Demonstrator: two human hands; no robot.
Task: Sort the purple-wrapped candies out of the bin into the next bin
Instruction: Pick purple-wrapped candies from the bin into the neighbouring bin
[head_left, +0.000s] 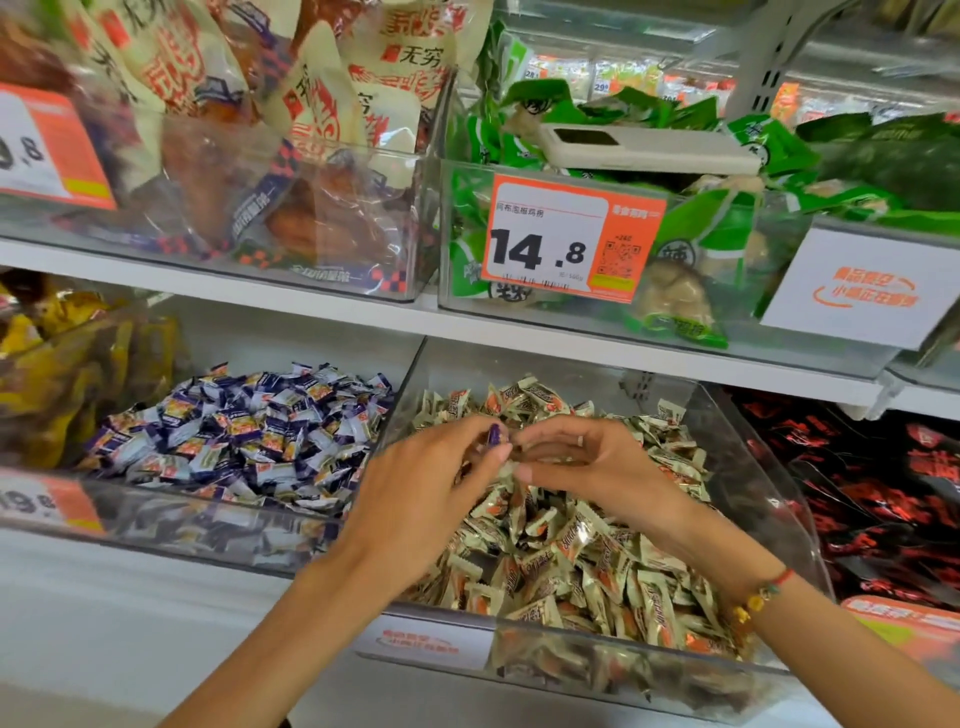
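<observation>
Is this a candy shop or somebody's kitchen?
Most likely a shop selling snacks: clear bins of wrapped candies sit on white shelves, and an orange price tag reads 14.8.

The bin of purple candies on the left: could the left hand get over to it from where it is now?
Probably yes. The left hand, pinching a purple-wrapped candy, hangs beside the purple candy bin, which is open on top with nothing between them.

Left hand (431, 483) fingers curled, pinching, right hand (587, 462) fingers curled, fingertips of both nearly meeting
</observation>
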